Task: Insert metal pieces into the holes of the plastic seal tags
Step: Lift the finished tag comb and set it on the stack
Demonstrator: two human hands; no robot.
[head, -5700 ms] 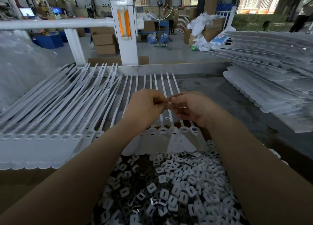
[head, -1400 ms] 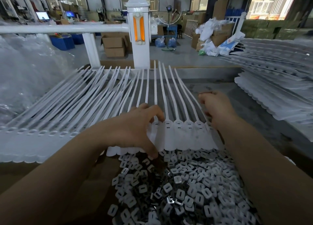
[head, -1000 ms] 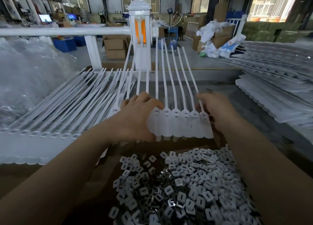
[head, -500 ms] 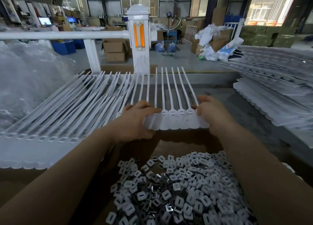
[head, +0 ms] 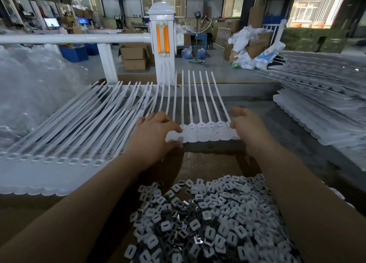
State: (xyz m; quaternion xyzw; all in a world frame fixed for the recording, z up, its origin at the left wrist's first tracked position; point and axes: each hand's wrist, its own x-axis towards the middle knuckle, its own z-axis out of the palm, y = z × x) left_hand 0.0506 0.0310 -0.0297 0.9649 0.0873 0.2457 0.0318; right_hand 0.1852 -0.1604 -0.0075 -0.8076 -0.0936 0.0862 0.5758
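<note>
At centre frame, the left hand (head: 156,135) and right hand (head: 248,130) pinch opposite ends of a strip of seal tags (head: 204,133). Uneven lifting could bend it, shaking seated metal pieces (head: 208,223) loose.

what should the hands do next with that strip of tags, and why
Probably set it aside on a pile, likely the right stack. Both the left hand and right hand hold the strip of tags by its ends, above the box of metal pieces, and each visible slot seems filled.
</note>
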